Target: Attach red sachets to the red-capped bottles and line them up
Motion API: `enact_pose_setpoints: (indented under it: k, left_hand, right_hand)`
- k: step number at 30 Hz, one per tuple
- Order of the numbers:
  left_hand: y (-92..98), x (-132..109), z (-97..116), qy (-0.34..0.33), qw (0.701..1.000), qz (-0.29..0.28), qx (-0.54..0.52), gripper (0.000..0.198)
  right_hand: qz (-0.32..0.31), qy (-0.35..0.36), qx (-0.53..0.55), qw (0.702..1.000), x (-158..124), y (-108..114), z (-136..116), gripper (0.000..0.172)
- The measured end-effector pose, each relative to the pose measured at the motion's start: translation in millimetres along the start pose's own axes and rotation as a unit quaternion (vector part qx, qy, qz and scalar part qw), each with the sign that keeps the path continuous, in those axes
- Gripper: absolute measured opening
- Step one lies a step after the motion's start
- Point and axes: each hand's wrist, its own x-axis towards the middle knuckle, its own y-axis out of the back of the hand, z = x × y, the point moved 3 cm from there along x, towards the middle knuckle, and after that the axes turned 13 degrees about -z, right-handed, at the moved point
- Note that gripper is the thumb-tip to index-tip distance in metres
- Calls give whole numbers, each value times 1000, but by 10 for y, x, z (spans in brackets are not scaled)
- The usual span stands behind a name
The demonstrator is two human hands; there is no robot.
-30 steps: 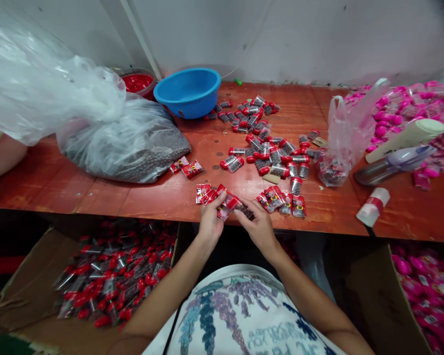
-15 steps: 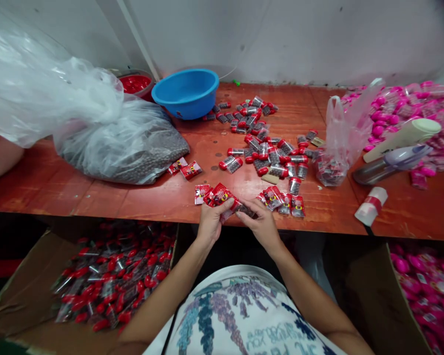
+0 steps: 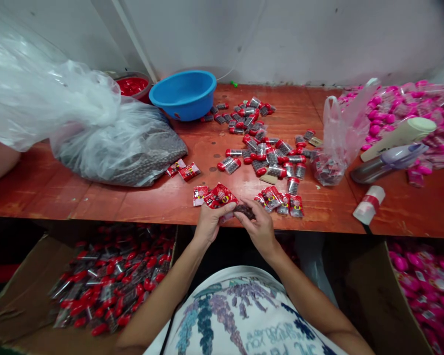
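Note:
My left hand (image 3: 208,223) is closed on a red printed packet (image 3: 221,195) at the table's front edge, thumb on top. Whether it is one packet or a few overlapping ones I cannot tell. Between the thumb and fingers of my right hand (image 3: 259,228) is a small clear container of dark beads (image 3: 245,211), its end meeting the packet's right side; fingers cover the rest. Right of it lie several filled red packets (image 3: 272,197). Another red-and-white packet (image 3: 200,195) lies just left of the held one.
Behind my hands lie many small red-capped bead bottles (image 3: 272,157). A blue basin (image 3: 185,96) and a plastic sack of dark beads (image 3: 126,148) stand left. At right are a plastic bag (image 3: 331,162), a drinking bottle (image 3: 385,164) and pink-capped bottles (image 3: 388,111). Below left sits a carton (image 3: 25,291).
The bead container in my right hand shows more clearly now, beside the packet's edge. Both hands stay close together. The whole view has shifted slightly.

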Motion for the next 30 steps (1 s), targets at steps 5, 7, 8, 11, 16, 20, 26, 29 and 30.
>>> enact_pose_setpoints:
  k: [5, 7, 8, 11, 16, 20, 26, 29, 30]
  left_hand:
    - [62, 29, -1, 39, 999, -15, 23, 27]
    - [86, 25, 27, 26, 999, -15, 22, 26]
    - [94, 19, 40, 20, 999, -16, 21, 26]
    - [103, -7, 65, 11, 999, -14, 28, 37]
    - [58, -27, 62, 15, 998, -21, 53, 37]
    - [14, -13, 39, 25, 998, -31, 54, 30]
    - [17, 1, -4, 40, 998, -24, 42, 29]
    - [6, 12, -67, 79, 994, -59, 34, 29]
    - [17, 17, -79, 83, 994, -60, 28, 29]
  right_hand:
    - [-23, -54, 106, 993, 35, -48, 182, 36]
    - [-51, -42, 79, 995, 52, -14, 173, 32]
    - [-62, -34, 59, 996, 56, 12, 155, 31]
    - [-71, -13, 17, 997, 55, 79, 81, 32]
    - [-39, -20, 53, 998, 23, 40, 50, 28]
    - [-2, -71, 144, 987, -5, -18, 114, 34]
    - [-79, -18, 96, 992, 19, -2, 164, 39]
    - [-64, -30, 121, 990, 31, 15, 226, 43]
    - [-60, -38, 140, 988, 31, 18, 243, 44]
